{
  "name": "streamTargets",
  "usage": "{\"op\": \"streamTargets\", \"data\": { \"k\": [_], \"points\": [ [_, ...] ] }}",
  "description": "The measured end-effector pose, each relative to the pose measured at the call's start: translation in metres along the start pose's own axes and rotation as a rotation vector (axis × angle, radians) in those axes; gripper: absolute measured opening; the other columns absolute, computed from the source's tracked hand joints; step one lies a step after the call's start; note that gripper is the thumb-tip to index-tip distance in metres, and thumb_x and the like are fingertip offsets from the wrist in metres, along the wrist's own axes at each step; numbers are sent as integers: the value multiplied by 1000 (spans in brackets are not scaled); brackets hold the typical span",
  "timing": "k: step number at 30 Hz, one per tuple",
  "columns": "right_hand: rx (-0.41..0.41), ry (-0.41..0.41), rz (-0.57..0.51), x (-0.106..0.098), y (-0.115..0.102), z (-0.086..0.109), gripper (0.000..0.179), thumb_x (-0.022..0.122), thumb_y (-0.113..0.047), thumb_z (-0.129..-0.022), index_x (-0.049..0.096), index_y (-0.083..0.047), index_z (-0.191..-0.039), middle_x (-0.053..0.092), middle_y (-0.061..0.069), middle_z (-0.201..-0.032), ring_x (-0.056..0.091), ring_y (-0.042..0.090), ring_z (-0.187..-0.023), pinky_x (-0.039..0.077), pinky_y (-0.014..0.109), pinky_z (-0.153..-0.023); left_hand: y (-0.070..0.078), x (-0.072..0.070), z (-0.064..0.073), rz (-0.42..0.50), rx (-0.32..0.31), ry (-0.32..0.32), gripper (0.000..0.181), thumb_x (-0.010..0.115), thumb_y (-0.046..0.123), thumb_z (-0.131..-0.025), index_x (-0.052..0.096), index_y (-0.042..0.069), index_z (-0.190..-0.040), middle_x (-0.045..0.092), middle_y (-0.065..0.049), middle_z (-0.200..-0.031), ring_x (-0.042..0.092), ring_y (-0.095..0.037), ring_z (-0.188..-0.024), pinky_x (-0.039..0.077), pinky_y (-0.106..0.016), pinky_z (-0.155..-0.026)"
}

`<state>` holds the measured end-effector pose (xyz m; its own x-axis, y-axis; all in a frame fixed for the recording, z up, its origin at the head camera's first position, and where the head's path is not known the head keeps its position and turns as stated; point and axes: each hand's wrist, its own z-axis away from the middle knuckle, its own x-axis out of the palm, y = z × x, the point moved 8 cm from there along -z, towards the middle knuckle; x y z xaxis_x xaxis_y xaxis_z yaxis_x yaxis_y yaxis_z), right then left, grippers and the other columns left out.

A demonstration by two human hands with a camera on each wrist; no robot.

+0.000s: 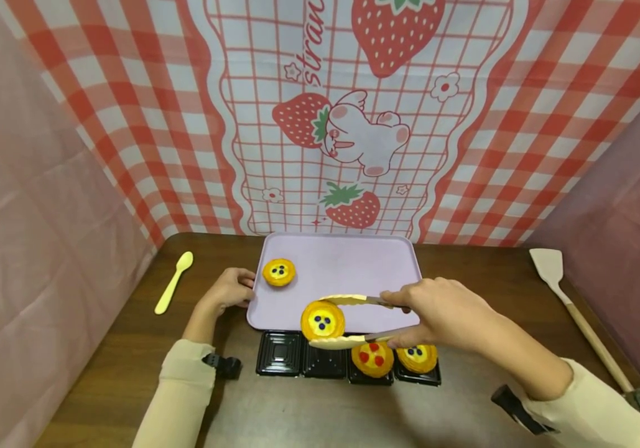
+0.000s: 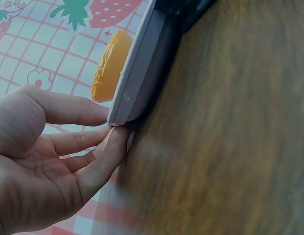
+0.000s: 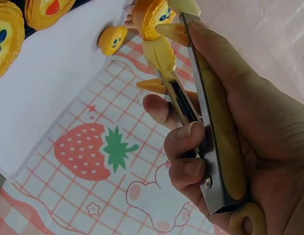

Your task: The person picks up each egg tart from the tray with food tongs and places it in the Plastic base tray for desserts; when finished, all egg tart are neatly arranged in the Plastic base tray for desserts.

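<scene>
My right hand (image 1: 448, 313) grips a pair of tongs (image 3: 211, 122) with metal arms and pale yellow tips. Between those tips is an egg tart (image 1: 322, 322) topped with blueberries, above the front edge of a lilac tray (image 1: 353, 264). At the tray's left edge, my left hand (image 1: 229, 289) pinches the rim between thumb and fingers. A second blueberry tart (image 1: 278, 272) sits on the tray near that hand. Below the tray, a row of black square holders (image 1: 279, 353) carries a red-topped tart (image 1: 372, 359) and another blueberry tart (image 1: 417, 358) on its right side.
A yellow spoon (image 1: 174, 283) lies on the brown wooden table (image 1: 124, 348) at left. Along the right edge is a spatula (image 1: 577, 311) with a pale head and wooden handle. A strawberry-print checked cloth (image 1: 342, 124) hangs behind the table.
</scene>
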<state>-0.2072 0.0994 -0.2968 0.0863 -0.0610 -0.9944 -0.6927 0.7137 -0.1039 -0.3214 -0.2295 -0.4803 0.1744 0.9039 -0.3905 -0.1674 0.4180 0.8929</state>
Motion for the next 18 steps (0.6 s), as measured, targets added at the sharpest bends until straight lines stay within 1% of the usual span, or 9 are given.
{"op": "streamTargets", "data": {
  "k": [5, 10, 15, 18],
  "points": [
    [-28, -21, -7, 8, -5, 0, 70, 71, -69, -75, 72, -17, -123, 72, -9, -91, 64, 8, -74, 54, 34, -59, -1, -1, -1, 8, -4, 11, 51, 65, -10, -75, 52, -16, -124, 54, -24, -102, 59, -26, -80, 60, -40, -67],
    [-28, -39, 3, 20, -3, -1, 73, 69, -71, -75, 72, -16, -123, 73, -7, -93, 66, 8, -76, 56, 35, -61, 0, 0, 0, 8, -2, 1, 51, 64, -10, -75, 51, -17, -124, 54, -24, -102, 59, -27, -80, 60, -41, -67],
    [-16, -73, -10, 34, 1, -5, 70, 72, -68, -74, 72, -16, -122, 73, -7, -91, 67, 10, -78, 56, 37, -62, -2, 0, 0, 11, -10, 7, 51, 65, -10, -76, 51, -16, -125, 55, -24, -103, 59, -27, -81, 60, -41, -69],
    [-1, -96, -8, 41, 3, -7, 67, 77, -63, -73, 73, -16, -121, 73, -7, -89, 65, 9, -77, 56, 36, -62, -2, -1, -1, 6, -11, 11, 51, 65, -9, -76, 52, -16, -125, 55, -24, -104, 59, -27, -82, 60, -42, -70]
  ]
}}
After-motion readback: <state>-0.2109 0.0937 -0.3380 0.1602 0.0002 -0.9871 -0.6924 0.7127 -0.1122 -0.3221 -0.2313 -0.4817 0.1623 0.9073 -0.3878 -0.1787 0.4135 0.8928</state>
